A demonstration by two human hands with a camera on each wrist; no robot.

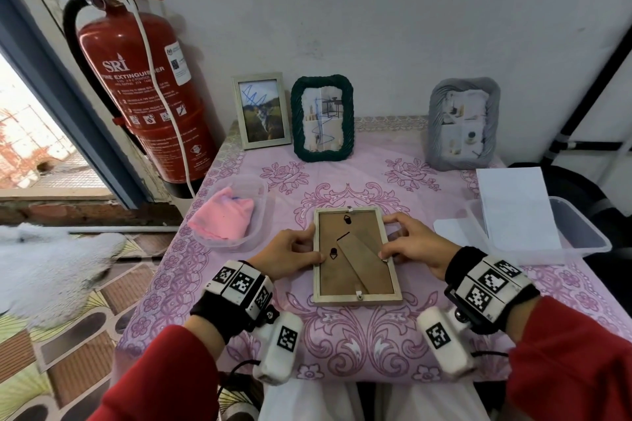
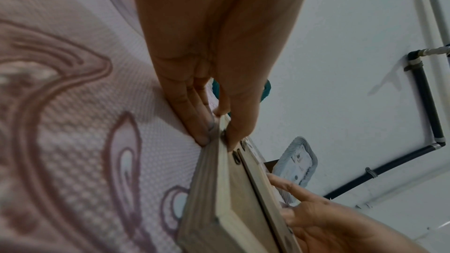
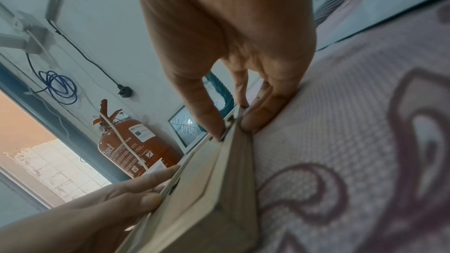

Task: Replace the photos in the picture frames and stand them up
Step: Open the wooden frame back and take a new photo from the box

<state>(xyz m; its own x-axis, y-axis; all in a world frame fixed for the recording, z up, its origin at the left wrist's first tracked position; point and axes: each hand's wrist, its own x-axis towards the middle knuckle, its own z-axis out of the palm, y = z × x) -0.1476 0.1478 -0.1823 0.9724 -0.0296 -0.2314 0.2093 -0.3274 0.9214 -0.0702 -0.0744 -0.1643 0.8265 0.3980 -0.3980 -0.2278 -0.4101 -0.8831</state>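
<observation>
Head view: three frames standing at the back of the table (image 1: 444,335): a white one (image 1: 261,110), a green one (image 1: 322,118), a grey one (image 1: 462,123). Scribbles visible on the photos in the white and green ones, so probably not yet replaced. Fourth frame (image 1: 355,255) lying face down at mid-table, backing and stand on top; much work left. Left hand (image 1: 289,251) pinching its left edge, right hand (image 1: 415,244) pinching its right edge.

Left wrist view: thumb (image 2: 238,122) pressed on the backing (image 2: 248,195), fingers (image 2: 194,122) curled under the rim.

Right wrist view: same pinch, thumb (image 3: 207,111) above, fingers (image 3: 265,111) below, against the cloth (image 3: 353,122).
</observation>
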